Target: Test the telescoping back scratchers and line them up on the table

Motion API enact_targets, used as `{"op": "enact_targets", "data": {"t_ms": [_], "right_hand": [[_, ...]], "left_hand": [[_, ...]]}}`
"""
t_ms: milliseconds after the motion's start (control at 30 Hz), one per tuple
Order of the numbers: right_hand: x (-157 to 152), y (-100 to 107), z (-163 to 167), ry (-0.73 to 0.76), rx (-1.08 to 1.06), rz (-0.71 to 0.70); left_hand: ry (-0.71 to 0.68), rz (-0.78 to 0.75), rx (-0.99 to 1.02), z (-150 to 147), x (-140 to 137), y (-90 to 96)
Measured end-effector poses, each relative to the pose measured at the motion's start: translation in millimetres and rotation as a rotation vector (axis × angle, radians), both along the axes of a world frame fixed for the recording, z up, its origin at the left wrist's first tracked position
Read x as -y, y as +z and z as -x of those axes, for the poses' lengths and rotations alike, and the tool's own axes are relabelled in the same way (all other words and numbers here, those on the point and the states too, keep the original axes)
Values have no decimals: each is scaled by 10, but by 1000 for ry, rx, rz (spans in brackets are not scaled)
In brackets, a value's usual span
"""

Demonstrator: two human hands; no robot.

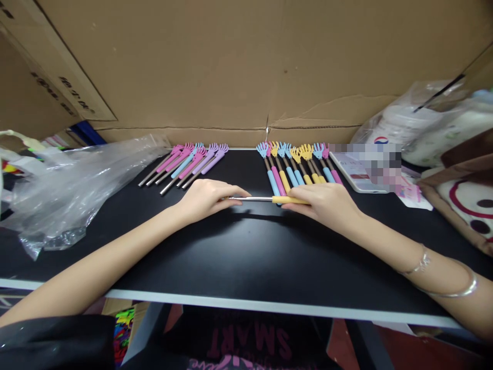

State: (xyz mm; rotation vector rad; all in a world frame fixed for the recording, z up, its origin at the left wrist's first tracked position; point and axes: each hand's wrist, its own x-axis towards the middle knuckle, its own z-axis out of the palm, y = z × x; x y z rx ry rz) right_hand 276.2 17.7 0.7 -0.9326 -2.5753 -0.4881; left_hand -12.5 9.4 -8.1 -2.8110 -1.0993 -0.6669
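Rod (262, 199) in both hands, lying level above the near middle of the black table (246, 257), and it's a two-ended hold! Over on the left end, the left hand (208, 198) pinches the thin silver part between thumb and fingers, its tip hidden by the grip. Across on the other end, the right hand (323, 203) is closed around the yellow handle (280, 199), thumb and fingers pressed tight to it, two silvery bangles (450, 294) on that arm.

Just behind, look at the line-up! Left of centre, a slanted row of scratchers (210, 163) in pink, blue and purple, claws at the far side, bare metal ends pointing at the near left. Right of centre, a second row of scratchers (299, 177), claws up by the cardboard wall (231, 67), blue, pink and yellow handles towards the person, the right hand overlapping the nearest ones from this angle; whether it touches them, I can't tell.

Out wide on the left, a crumpled clear plastic bag (96, 174) sprawls over the table. On the right, a pale flat device (350, 167), partly blurred, lies beside the second row, with a bagged cup (404, 126) behind and a brown plush thing (466, 200) at the edge.
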Motion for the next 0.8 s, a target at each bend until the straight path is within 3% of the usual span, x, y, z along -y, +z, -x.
{"op": "enact_targets", "data": {"t_ms": [267,567,800], "right_hand": [[8,32,6,2,-38,22],[-57,57,-31,-25,-101,62],[-84,30,-43,-64,-101,182]], "left_hand": [[32,-36,5,4,-1,28],[108,-185,-56,81,-58,54],[61,-488,-94,71,-39,39]]}}
